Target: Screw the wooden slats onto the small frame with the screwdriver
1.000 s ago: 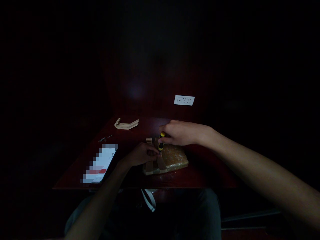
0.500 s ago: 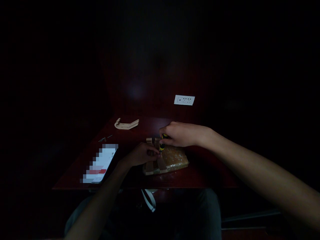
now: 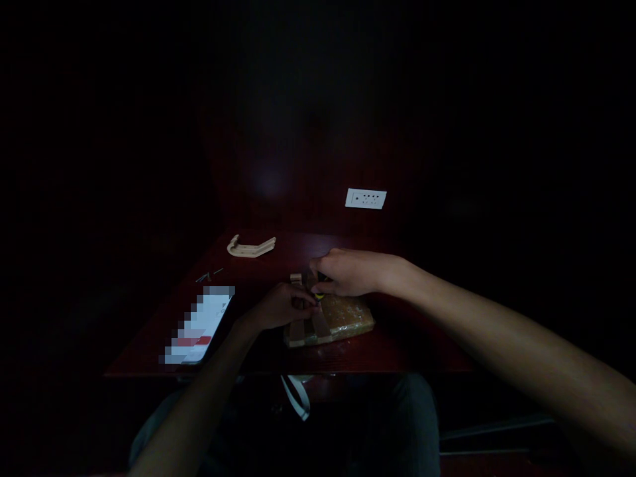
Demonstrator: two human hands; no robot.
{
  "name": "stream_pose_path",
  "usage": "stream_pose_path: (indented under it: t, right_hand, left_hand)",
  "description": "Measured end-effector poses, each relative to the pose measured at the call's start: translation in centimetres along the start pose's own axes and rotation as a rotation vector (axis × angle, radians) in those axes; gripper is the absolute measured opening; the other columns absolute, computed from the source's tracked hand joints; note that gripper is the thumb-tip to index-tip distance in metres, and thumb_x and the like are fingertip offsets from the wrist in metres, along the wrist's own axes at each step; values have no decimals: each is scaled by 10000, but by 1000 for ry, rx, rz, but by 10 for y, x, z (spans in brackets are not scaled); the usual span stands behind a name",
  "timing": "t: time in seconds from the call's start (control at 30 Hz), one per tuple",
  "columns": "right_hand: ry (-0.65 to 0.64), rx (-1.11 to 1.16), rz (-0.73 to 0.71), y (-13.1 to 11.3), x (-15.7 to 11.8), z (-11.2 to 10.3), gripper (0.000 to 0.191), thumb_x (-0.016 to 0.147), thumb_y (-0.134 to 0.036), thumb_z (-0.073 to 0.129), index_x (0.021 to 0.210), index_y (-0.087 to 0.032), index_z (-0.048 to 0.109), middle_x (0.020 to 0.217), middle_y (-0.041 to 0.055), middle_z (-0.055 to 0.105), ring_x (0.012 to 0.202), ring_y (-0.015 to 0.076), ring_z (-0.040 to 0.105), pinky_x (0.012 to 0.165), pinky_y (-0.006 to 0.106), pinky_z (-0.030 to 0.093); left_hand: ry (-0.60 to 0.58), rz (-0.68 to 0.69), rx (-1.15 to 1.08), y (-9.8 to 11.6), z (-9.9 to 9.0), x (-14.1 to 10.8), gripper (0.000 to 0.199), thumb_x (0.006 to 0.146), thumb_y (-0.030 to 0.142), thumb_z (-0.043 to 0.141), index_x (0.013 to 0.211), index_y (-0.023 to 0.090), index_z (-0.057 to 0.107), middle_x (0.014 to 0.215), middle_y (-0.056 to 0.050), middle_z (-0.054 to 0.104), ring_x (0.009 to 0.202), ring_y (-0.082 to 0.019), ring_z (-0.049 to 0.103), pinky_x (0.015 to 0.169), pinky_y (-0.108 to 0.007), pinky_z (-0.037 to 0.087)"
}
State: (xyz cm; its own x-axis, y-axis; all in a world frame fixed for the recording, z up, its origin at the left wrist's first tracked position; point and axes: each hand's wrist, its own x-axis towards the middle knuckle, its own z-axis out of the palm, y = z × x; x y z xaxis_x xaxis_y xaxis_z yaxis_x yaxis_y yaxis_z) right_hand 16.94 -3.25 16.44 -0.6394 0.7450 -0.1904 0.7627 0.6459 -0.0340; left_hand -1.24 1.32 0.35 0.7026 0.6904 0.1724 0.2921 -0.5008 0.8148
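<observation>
My right hand (image 3: 348, 270) is closed around a short black-and-yellow screwdriver (image 3: 319, 297), mostly covered by the fingers and pointing down. Close by its tip, my left hand (image 3: 279, 307) has thumb and fingertips pinched together; what lies between them is too small and dark to make out. Both hands are over a flat brown block (image 3: 350, 318) wrapped in shiny clear film. A brown wooden piece with strips (image 3: 320, 326) lies across the block's left part, beneath my fingers.
A pale curved wooden hook piece (image 3: 252, 250) lies at the back left of the dark red table (image 3: 397, 354). Several small screws (image 3: 203, 277) lie in front of it. A lit phone (image 3: 203, 328) rests at the left. A white socket plate (image 3: 366, 199) is on the wall.
My right hand has turned and dropped slightly to the left with the screwdriver, and less of the handle shows. The left hand stays in place.
</observation>
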Motion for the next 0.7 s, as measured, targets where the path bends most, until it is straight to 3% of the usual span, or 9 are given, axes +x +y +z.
stream_pose_path:
  t: [0.2, 0.33, 0.53, 0.7]
  right_hand:
    - [-39, 56, -3, -6, 1, -2, 236, 864, -283, 559, 1057, -157, 609, 873, 86, 698, 658, 167, 604, 523, 258, 383]
    - [-21, 25, -21, -3, 0, -2, 197, 887, -241, 520, 1030, -149, 618, 869, 94, 691, 687, 172, 603, 558, 269, 389]
    - [-19, 34, 1, 0, 2, -2, 227, 889, -319, 545, 1029, -159, 622, 870, 86, 678, 687, 175, 590, 535, 268, 373]
    - [-48, 72, 0, -2, 0, -3, 221, 836, -237, 569, 1050, -186, 583, 867, 59, 670, 654, 156, 567, 513, 252, 361]
  left_hand:
    - [-26, 46, -22, -4, 0, 0, 227, 816, 342, 705, 980, 202, 776, 979, -65, 772, 877, -198, 701, 793, -297, 527]
    - [-15, 15, -30, -2, 0, 0, 215, 799, 332, 712, 950, 195, 779, 942, -65, 776, 843, -197, 701, 754, -292, 529]
    - [-17, -3, -45, 3, -1, 0, 198, 786, 319, 711, 922, 192, 779, 909, -55, 779, 812, -190, 698, 729, -280, 525]
    - [-26, -6, -36, 3, -2, -1, 202, 790, 308, 716, 946, 194, 778, 939, -56, 775, 838, -196, 696, 760, -295, 524]
